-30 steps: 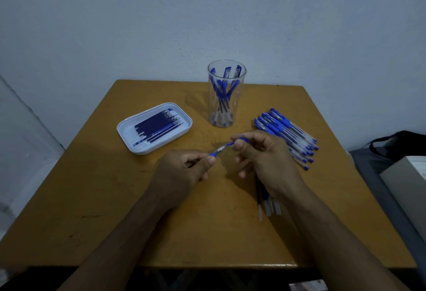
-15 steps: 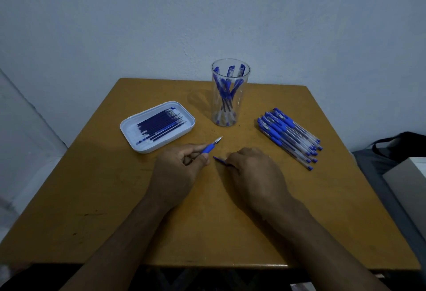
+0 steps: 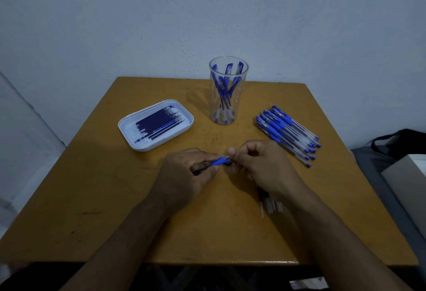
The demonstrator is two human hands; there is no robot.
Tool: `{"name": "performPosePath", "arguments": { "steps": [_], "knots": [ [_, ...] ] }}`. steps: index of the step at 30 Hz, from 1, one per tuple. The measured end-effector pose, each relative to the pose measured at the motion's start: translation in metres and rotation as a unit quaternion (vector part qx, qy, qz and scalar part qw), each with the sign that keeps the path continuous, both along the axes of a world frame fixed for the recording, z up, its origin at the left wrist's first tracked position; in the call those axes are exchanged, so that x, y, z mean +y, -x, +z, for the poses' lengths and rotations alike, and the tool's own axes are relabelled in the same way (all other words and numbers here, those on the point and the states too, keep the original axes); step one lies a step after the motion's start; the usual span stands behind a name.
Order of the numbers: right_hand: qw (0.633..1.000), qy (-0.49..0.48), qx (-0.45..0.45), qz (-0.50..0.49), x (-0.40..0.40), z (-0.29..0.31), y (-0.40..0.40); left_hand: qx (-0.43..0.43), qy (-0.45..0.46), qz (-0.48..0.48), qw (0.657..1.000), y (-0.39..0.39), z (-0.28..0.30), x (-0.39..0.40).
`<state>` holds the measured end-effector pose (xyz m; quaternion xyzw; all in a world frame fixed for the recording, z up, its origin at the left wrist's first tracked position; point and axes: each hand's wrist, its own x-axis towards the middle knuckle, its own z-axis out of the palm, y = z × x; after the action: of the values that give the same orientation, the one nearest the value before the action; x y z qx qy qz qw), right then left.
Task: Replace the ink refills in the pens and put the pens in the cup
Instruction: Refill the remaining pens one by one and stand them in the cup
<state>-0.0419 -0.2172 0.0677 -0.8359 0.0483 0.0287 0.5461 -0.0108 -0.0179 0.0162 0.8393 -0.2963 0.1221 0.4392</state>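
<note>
1. A blue-gripped pen (image 3: 219,161) is held at table centre, clamped in the curled fingers of the left hand (image 3: 184,175); its metal tip is pinched by the right hand (image 3: 260,164).
2. Clear cup (image 3: 228,90) with pens is noted at 12 o'clock, refill tray (image 3: 155,125) at 10 o'clock, pen pile (image 3: 289,134) at 2 o'clock.
3. Loose refills (image 3: 269,205) are partly hidden under the right wrist.

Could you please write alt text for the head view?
Both hands, left hand and right hand, hold a blue pen over a wooden table, with a cup of pens, refill tray and pen pile behind.
</note>
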Motion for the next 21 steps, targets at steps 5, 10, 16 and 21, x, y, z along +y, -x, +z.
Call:
{"name": "performPosePath", "arguments": {
  "steps": [5, 10, 16, 21],
  "knots": [
    [0.999, -0.029, 0.01, 0.008, -0.0002, -0.0023, 0.0, 0.053, 0.056, 0.003, 0.997, -0.0006, -0.0026, -0.0002],
    [0.998, -0.009, -0.036, 0.043, 0.0, -0.0021, -0.0008, 0.12, 0.09, -0.013, 0.989, -0.0018, -0.002, 0.002],
    [0.999, 0.016, -0.024, 0.016, 0.001, -0.0051, -0.0005, 0.122, 0.096, -0.019, 0.988, -0.0005, -0.001, 0.0013],
    [0.998, -0.003, -0.028, 0.049, -0.0024, -0.0015, -0.0001, 0.134, 0.081, -0.017, 0.988, -0.0006, -0.0018, 0.002]
  ]
}}
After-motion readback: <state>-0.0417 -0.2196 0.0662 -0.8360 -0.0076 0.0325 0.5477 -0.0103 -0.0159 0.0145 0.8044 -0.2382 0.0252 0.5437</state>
